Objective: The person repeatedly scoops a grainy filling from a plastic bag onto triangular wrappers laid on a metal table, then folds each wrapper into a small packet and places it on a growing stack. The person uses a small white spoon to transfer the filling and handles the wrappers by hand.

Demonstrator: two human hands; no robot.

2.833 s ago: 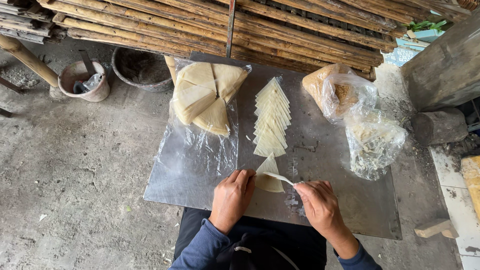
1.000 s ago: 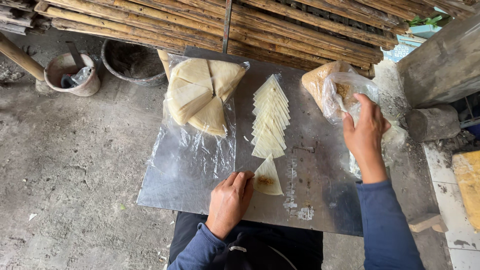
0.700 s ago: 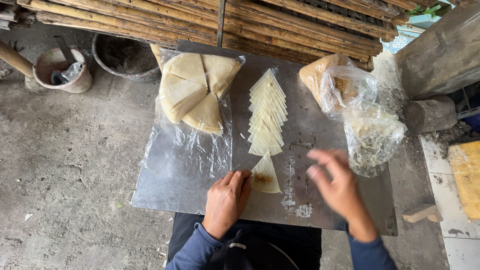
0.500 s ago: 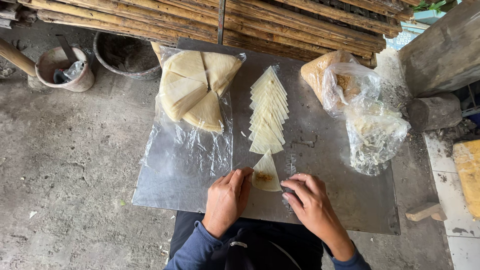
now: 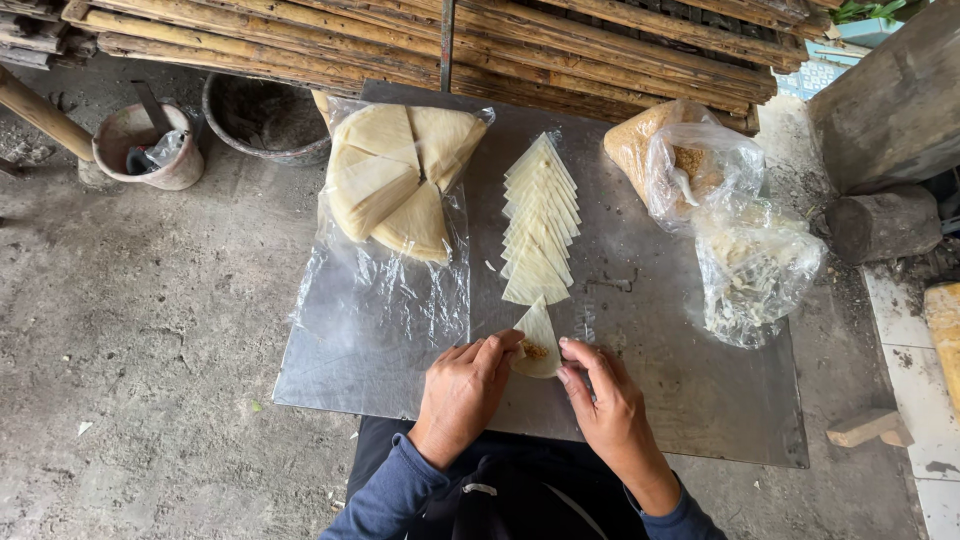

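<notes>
A pale triangular dough wrapper [image 5: 537,338] with a dab of brown filling lies at the near middle of a metal sheet [image 5: 650,330]. My left hand [image 5: 462,388] pinches its left edge, and my right hand [image 5: 603,395] pinches its right edge. Just beyond it runs a row of several overlapping cut wrappers [image 5: 540,222]. Stacks of larger wedge-shaped wrappers [image 5: 395,178] rest on clear plastic film [image 5: 385,300] at the sheet's far left.
Two plastic bags sit at the right of the sheet: one of brown filling [image 5: 675,155], one of pale shreds [image 5: 755,270]. Bamboo poles [image 5: 560,40] lie behind. Two buckets [image 5: 150,145] stand on the concrete at the left, a log [image 5: 885,222] at the right.
My right hand went to the bags at the right, then came back to the wrapper. Filling now lies on the wrapper and both hands hold its edges.
</notes>
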